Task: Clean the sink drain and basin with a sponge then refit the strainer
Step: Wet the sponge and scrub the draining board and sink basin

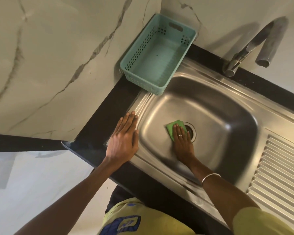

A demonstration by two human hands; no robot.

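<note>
Right hand: the right hand [182,141] was laid flat, fingers straight and together, and pressed palm-down on a green sponge [174,128] on the floor of the basin; nothing was gripped, the sponge being pinned under the fingers only.
Ring and bangle: a ring was worn on one finger of that hand, and a metal bangle [210,178] on its wrist.
Sponge: it was seen just beside the drain [192,133], touching or overlapping its left edge; its far corner stuck out beyond the fingertips.
Drain: partly hidden by the hand; whether a strainer sat in it could not be told.
Left hand: the left hand [124,141] was spread open and flat, empty, resting on the sink's left rim [143,101] and the dark counter [107,112].
Basin: a steel sink [210,116] with a ribbed drainboard [278,175] on the right.
Beyond: a teal basket [158,55] was set on the far-left corner, against the marble wall; a tap [249,48] was mounted behind the basin.
</note>
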